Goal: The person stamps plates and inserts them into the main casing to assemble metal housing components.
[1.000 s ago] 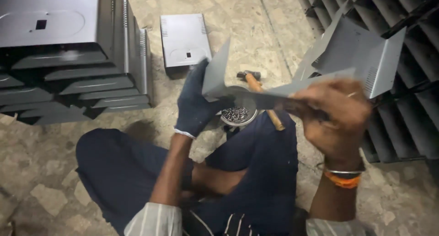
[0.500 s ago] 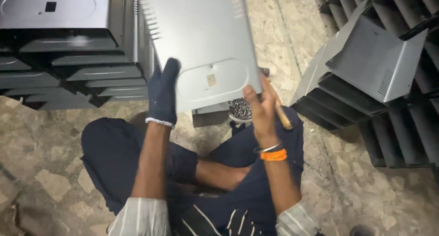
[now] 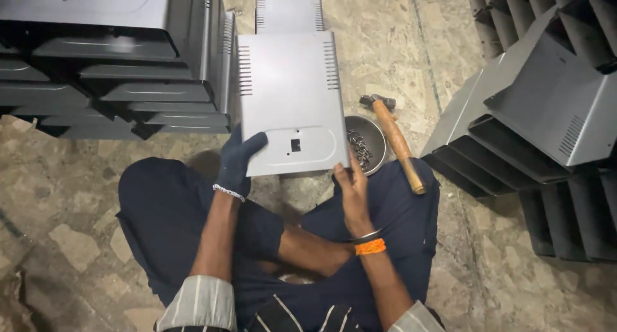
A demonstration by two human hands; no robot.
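Two hands now hold the grey vented metal panel (image 3: 289,104) flat, face up: gloved left hand (image 3: 239,160) grip pinching its lower-left corner, right hand (image 3: 351,189) fingers pressed against its lower-right edge; half a second ago it was tilted higher.

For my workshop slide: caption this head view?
Gloved left hand and bare right hand hold a grey vented sheet-metal panel beside a wooden-handled hammer.

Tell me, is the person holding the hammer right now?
No, the hammer lies on the floor beside the bowl of screws, while both hands grip the grey metal panel.
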